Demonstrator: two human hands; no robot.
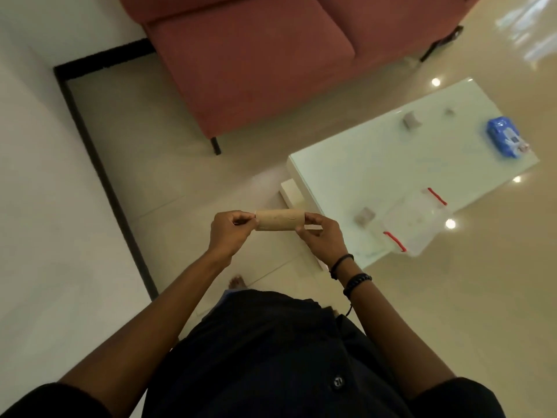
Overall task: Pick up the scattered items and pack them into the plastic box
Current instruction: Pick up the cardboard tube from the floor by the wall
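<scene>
I hold a tan cardboard tube point(279, 219) level in front of me, above the floor. My left hand point(229, 233) pinches its left end and my right hand point(322, 236) pinches its right end. The clear plastic box point(417, 223) with red clips stands on the near right part of the white glass table point(391, 152). A blue wipes pack point(506, 140) lies at the table's far right. Small grey pieces lie on the table: one point(364, 216) beside the box, one point(411, 120) further back, and a smaller one point(449, 111) beyond it.
A red sofa point(256, 55) stands ahead, its black leg point(215, 146) near the table's corner. A white wall with a black skirting point(102, 176) runs along the left. The floor is glossy beige tile. My foot point(238, 282) shows below my hands.
</scene>
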